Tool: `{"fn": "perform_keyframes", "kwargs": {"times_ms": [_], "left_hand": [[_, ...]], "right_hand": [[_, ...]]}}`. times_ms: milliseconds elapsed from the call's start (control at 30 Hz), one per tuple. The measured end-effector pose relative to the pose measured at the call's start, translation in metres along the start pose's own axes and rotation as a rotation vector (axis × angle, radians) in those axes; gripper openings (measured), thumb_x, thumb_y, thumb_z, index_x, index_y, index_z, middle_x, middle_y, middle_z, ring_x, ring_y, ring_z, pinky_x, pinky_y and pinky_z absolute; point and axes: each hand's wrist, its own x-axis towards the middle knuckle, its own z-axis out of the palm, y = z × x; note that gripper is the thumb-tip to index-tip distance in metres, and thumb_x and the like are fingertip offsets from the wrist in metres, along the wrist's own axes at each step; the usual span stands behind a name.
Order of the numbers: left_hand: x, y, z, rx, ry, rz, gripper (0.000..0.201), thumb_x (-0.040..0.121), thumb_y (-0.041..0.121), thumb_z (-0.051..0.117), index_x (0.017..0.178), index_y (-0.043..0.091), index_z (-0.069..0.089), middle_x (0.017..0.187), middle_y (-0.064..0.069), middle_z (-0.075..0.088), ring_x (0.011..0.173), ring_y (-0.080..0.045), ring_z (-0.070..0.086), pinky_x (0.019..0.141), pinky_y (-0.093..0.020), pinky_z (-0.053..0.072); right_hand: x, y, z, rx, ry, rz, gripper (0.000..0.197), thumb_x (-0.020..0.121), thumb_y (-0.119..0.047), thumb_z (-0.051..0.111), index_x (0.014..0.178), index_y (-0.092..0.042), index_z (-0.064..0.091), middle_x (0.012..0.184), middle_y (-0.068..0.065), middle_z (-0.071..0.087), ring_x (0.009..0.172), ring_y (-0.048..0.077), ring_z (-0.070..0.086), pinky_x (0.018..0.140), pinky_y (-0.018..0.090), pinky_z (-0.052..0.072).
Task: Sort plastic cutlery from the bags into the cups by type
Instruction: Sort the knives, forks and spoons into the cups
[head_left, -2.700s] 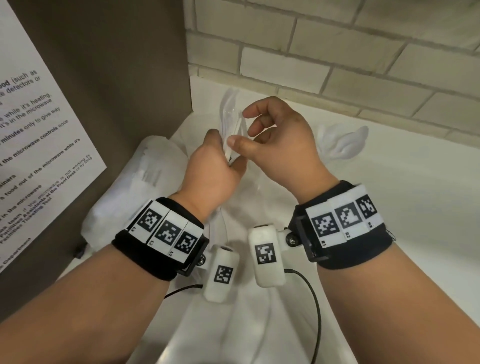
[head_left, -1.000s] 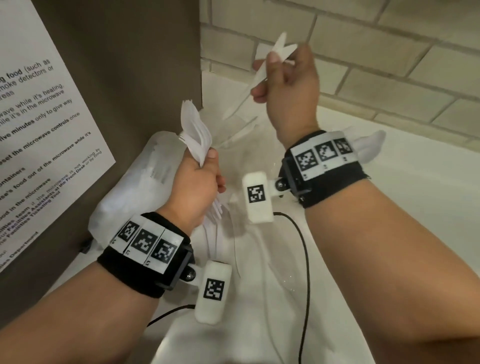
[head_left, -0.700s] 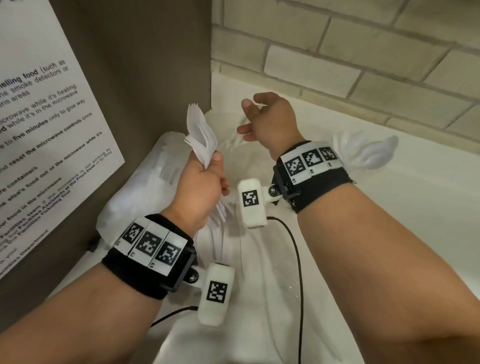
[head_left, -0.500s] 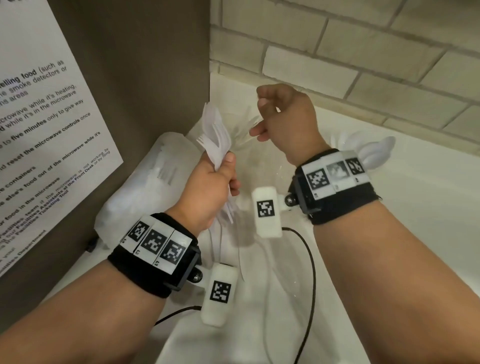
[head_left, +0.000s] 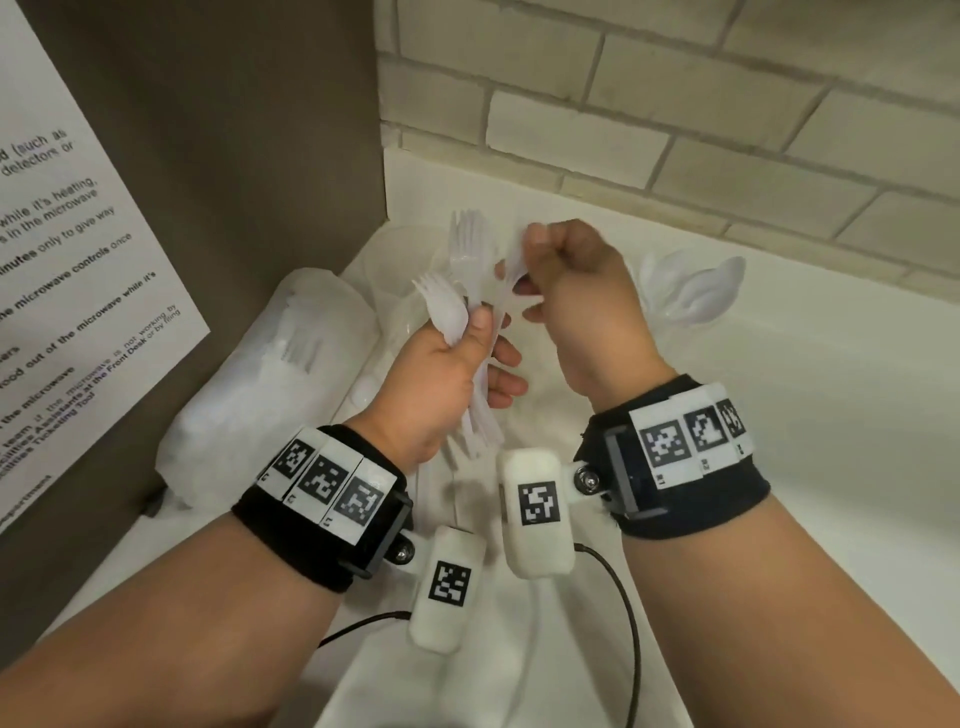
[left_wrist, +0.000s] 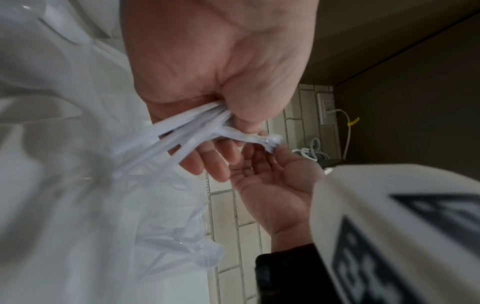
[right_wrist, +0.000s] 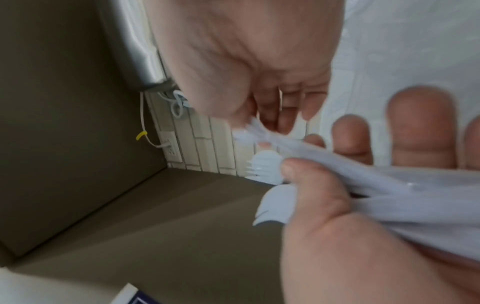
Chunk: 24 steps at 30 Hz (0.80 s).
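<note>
My left hand (head_left: 447, 384) grips a bundle of white plastic forks (head_left: 441, 312), tines up and handles sticking out below the fist. My right hand (head_left: 576, 291) is right beside it and pinches the head end of one fork (head_left: 511, 270) in the bundle. The left wrist view shows the fork handles (left_wrist: 166, 139) fanned out of the left fist, with the right hand's fingertips (left_wrist: 259, 152) on one fork's end. The right wrist view shows the same pinch (right_wrist: 254, 127) and two fork heads (right_wrist: 270, 207). Behind the hands, forks stand in a clear cup (head_left: 395, 270).
A clear cup of white spoons (head_left: 691, 291) stands at the back right by the brick wall. A full clear bag of cutlery (head_left: 270, 374) lies at the left against a brown panel with a printed notice (head_left: 78, 260). A crumpled bag (head_left: 467, 675) lies under my wrists.
My right hand was raised with a fork, lowered to the cup behind, then came back and now pinches a fork in the bundle. The left hand kept its bundle, shifting slightly right.
</note>
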Motion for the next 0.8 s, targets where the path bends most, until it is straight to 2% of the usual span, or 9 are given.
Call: {"fn": "perform_keyframes", "kwargs": {"times_ms": [100,167,233,333,400,533,633,700,800], "left_hand": [[0.001,0.0,-0.002,0.073,-0.001,-0.002,0.025,0.102,0.03,0.04,0.091,0.016,0.057,0.074,0.001,0.063,0.058,-0.018,0.064,0.061,-0.034,0.05],[0.002,-0.001,-0.003,0.124,0.003,0.002,0.024,0.102,0.028,0.041,0.09,0.015,0.057,0.074,0.0,0.06,0.055,-0.017,0.059,0.056,-0.032,0.045],[0.001,-0.002,-0.003,0.143,-0.012,0.006,0.023,0.101,0.028,0.043,0.089,0.014,0.058,0.071,-0.001,0.057,0.053,-0.016,0.054,0.054,-0.03,0.042],[-0.001,-0.002,-0.002,0.129,-0.046,-0.001,0.023,0.101,0.026,0.044,0.091,0.012,0.06,0.07,-0.002,0.056,0.054,-0.015,0.056,0.058,-0.032,0.045],[-0.001,-0.002,-0.001,0.106,-0.062,0.006,0.024,0.101,0.025,0.045,0.093,0.01,0.062,0.073,-0.003,0.06,0.058,-0.014,0.061,0.063,-0.035,0.049],[0.001,-0.003,-0.004,0.064,-0.022,0.021,0.028,0.101,0.032,0.042,0.095,0.014,0.063,0.078,0.001,0.064,0.053,-0.014,0.058,0.053,-0.028,0.044],[0.002,-0.004,-0.004,0.033,-0.012,0.004,0.029,0.101,0.033,0.04,0.095,0.015,0.061,0.077,0.002,0.063,0.053,-0.013,0.059,0.054,-0.029,0.045],[0.002,-0.004,-0.004,0.048,-0.017,0.014,0.028,0.102,0.032,0.041,0.093,0.016,0.062,0.076,0.002,0.063,0.053,-0.013,0.057,0.054,-0.029,0.044],[0.002,-0.003,-0.002,0.084,-0.03,0.046,0.028,0.101,0.033,0.043,0.092,0.017,0.065,0.076,0.003,0.063,0.053,-0.014,0.052,0.052,-0.028,0.04]], "right_hand": [[0.003,-0.012,-0.005,0.278,0.129,-0.013,0.021,0.104,-0.021,0.032,0.091,-0.012,0.046,0.072,0.005,0.052,0.058,0.017,0.059,0.063,0.036,0.055],[0.006,-0.017,-0.007,0.283,0.125,-0.045,0.024,0.104,-0.026,0.032,0.097,-0.009,0.048,0.071,0.003,0.046,0.052,0.016,0.047,0.052,0.032,0.047],[0.01,-0.017,-0.008,0.062,0.063,-0.11,0.022,0.098,-0.036,0.048,0.104,-0.016,0.056,0.075,-0.01,0.049,0.06,0.008,0.047,0.059,0.023,0.042],[0.017,-0.009,-0.009,-0.243,-0.036,-0.248,0.017,0.082,-0.029,0.073,0.098,-0.027,0.065,0.082,-0.019,0.055,0.076,0.0,0.051,0.067,0.011,0.038],[0.021,-0.004,-0.008,-0.279,-0.042,-0.257,0.01,0.081,-0.021,0.074,0.088,-0.025,0.067,0.083,-0.013,0.061,0.078,0.001,0.055,0.069,0.013,0.041],[0.02,0.001,-0.005,-0.268,0.003,-0.267,0.01,0.09,-0.018,0.061,0.084,-0.026,0.057,0.084,-0.007,0.066,0.076,0.005,0.058,0.071,0.016,0.044],[0.02,0.001,-0.006,-0.269,0.0,-0.247,0.014,0.095,-0.018,0.052,0.086,-0.028,0.048,0.09,-0.005,0.068,0.082,0.003,0.059,0.069,0.011,0.042],[0.019,0.002,-0.007,-0.248,-0.031,-0.237,0.005,0.094,-0.021,0.056,0.094,-0.023,0.051,0.09,-0.009,0.063,0.078,-0.005,0.055,0.068,0.01,0.04],[0.018,0.003,-0.006,-0.218,-0.029,-0.285,0.01,0.088,-0.021,0.066,0.095,-0.021,0.059,0.083,-0.015,0.058,0.073,-0.005,0.053,0.069,0.008,0.041]]}}
